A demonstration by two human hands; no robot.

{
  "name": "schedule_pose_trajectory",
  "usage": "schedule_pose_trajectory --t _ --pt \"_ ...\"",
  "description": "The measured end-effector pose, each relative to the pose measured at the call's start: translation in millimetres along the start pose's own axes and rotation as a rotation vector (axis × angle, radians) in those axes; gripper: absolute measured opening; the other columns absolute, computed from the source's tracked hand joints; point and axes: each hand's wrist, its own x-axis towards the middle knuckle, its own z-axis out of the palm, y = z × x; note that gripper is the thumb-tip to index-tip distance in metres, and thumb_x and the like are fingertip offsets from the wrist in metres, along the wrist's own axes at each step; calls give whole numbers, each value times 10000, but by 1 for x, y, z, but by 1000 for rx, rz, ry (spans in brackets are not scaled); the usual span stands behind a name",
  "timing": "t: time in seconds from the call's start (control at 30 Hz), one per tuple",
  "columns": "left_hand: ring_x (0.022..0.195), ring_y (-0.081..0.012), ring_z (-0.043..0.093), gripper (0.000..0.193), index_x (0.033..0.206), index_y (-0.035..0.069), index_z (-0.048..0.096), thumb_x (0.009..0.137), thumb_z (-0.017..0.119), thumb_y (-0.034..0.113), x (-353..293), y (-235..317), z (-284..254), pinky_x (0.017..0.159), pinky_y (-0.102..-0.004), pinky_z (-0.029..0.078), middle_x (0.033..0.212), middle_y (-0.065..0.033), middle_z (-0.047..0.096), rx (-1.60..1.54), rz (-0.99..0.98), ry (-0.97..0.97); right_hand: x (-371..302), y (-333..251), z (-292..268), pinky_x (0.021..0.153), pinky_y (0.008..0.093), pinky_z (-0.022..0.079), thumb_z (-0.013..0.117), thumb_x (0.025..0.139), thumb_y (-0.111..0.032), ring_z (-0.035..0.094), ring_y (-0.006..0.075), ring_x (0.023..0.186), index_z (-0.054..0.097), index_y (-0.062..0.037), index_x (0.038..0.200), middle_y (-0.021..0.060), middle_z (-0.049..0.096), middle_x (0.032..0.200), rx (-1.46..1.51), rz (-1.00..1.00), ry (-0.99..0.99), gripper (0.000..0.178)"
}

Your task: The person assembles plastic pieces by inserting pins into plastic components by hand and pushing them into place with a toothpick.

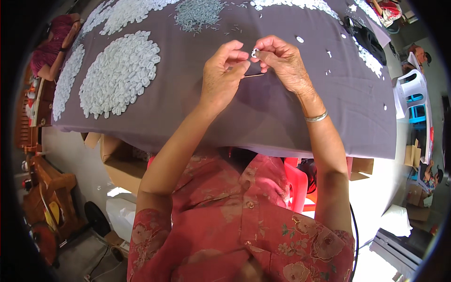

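Both hands are raised over the near part of the cloth-covered table, fingertips a short gap apart. My right hand (285,63) pinches a small white plastic clip (255,52) with rounded openings between thumb and index finger. My left hand (223,77) is just left of the clip, its fingers curled and the thumb close to them. Whatever may sit between those fingertips is hidden or too small to name. A thin brownish rod (253,75) shows below the left thumb, reaching toward the right hand's lower fingers; I cannot tell which hand, if either, holds it.
White plastic pieces form a large pile (120,75) at left, with more heaps along the far edge. A heap of grey nail-like pins (199,15) lies at the back. Loose pieces and a black bag (369,40) are at right. Another person (54,42) sits far left.
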Motion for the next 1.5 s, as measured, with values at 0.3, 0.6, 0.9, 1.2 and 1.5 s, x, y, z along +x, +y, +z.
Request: schedule_pose_trajectory --t 0.3,0.6,0.9,1.2,1.5 --pt "793 -140 630 360 1149 -6 533 806 644 -1 4 -9 -6 697 -251 506 892 -101 667 -36 77 36 -2 12 18 592 194 488 555 878 -49 547 39 632 594 -31 909 4 624 797 -45 -36 -13 53" --pt "761 -123 610 492 1231 3 446 792 663 53 13 -4 -23 708 -261 490 844 -85 670 207 43 -51 -4 7 12 631 191 485 533 904 -43 537 39 711 633 -59 1028 -10 610 881 -351 -147 -26 160" --pt "754 -127 610 494 1236 -10 438 797 656 54 12 -3 -22 707 -263 491 835 -82 669 232 53 -61 -2 14 11 630 199 489 561 900 -46 545 45 722 638 -30 965 -14 615 865 -202 -84 -60 102" --pt "768 -143 636 360 1157 -14 515 821 642 21 12 -4 -16 656 -258 534 883 -120 663 -53 31 -35 -3 11 11 638 229 511 598 889 -73 560 74 718 641 -17 969 24 619 866 84 -17 -39 106" --pt "816 -163 651 251 1089 -16 569 844 622 0 9 -4 -7 690 -264 553 938 -132 662 -282 -12 -6 1 14 14 607 204 487 644 847 -29 575 64 740 627 -45 953 -3 618 864 104 -92 8 108"
